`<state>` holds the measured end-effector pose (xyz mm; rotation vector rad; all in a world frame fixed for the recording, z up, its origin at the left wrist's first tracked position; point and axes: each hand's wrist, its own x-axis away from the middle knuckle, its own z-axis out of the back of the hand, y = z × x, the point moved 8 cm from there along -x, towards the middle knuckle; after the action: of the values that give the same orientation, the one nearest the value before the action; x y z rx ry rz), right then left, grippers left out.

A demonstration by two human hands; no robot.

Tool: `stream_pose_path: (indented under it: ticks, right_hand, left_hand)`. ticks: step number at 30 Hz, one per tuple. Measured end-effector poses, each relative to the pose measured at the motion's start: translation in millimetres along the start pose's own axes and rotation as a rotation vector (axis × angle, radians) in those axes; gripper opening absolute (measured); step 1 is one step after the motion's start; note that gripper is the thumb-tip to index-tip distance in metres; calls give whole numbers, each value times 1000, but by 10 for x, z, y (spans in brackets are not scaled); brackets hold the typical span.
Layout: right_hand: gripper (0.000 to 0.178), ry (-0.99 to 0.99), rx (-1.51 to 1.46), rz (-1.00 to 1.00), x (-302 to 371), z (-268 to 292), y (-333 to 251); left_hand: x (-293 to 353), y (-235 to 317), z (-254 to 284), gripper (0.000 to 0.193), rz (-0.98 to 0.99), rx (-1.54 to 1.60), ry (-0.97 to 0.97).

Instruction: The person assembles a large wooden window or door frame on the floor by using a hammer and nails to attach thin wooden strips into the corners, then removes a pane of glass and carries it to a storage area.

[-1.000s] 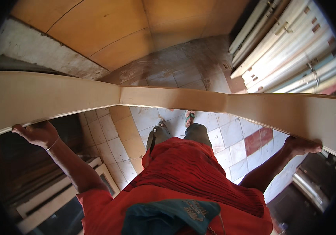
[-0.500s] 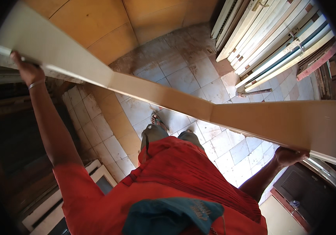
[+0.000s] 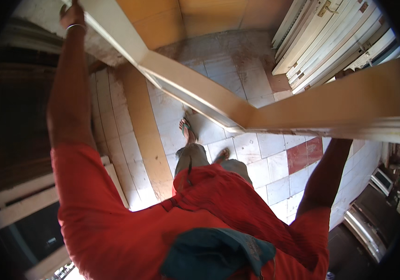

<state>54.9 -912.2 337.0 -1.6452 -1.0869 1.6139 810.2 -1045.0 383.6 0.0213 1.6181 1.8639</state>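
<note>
A large cream frame with angled sides, like a door frame (image 3: 195,88), spans in front of me from the upper left to the right edge. My left hand (image 3: 73,16), with a thin bangle at the wrist, grips its left side near the top of the view. On the right, my forearm goes behind the wide right side of the frame. Only a bit of my right hand (image 3: 344,73) shows over the upper edge there; most of it is hidden, but it appears to hold that side. Below the frame's middle are my sandalled feet on the tiles.
Several white door or window frames (image 3: 321,46) lean in a stack at the upper right. Orange-brown panels (image 3: 158,18) stand along the far side. Pale tiles (image 3: 274,163) with some red ones cover the floor. Dark panels and frames (image 3: 27,200) lie to my left; dark and metallic items (image 3: 365,228) are at the lower right.
The frame has tilted and turned, its left side and my left hand moving up. My right arm has risen, and the hand has gone mostly behind the frame. My body has turned a little.
</note>
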Motion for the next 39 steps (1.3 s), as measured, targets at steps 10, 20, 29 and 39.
stream_pose_path:
  ticks: [10, 20, 29, 39]
  right_hand:
    - [29, -120, 1300, 186, 151, -98, 116]
    - [41, 46, 753, -79, 381, -41, 75]
    - [52, -23, -9, -322, 287, -337, 489]
    - [54, 111, -249, -242, 1179, -1459, -398]
  left_hand:
    - [4565, 2925, 566, 85, -898, 1022, -570]
    - [5297, 3701, 687, 90, -920, 787, -599]
    - [5534, 3739, 501, 83, -728, 377, -314]
    - [5097, 3415, 2027, 73, -843, 371, -202]
